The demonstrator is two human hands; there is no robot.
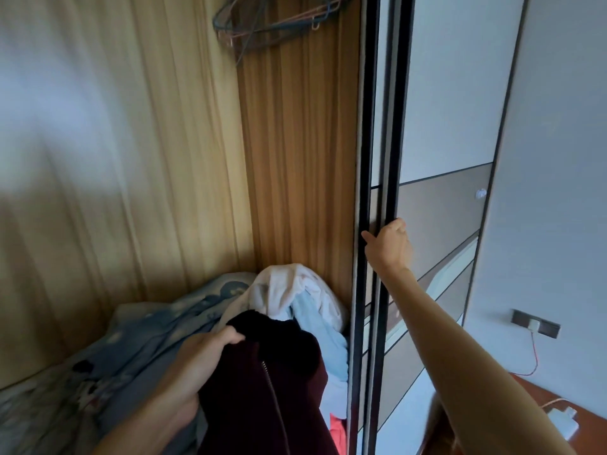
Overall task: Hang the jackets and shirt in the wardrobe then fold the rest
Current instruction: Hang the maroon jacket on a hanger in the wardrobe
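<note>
My left hand (200, 359) grips a dark maroon zip jacket (262, 389) by its black collar, low in the middle of the view. My right hand (389, 246) reaches up to the sliding wardrobe door (440, 126); its fingers curl round the dark door edge. Behind the jacket, a heap of clothes lies against the wardrobe's wooden side: a white garment (295, 287), a light blue one (322, 326) and a bit of red fabric (338, 431). Several wire hangers (272, 21) hang at the top, against the wooden side.
A bed with a blue patterned sheet (131, 349) fills the lower left. Beige curtains (115, 159) cover the left wall. At the right, a wall socket (535, 323) with a plugged charger and a red cable sits above a brown table (581, 412) with a white charger.
</note>
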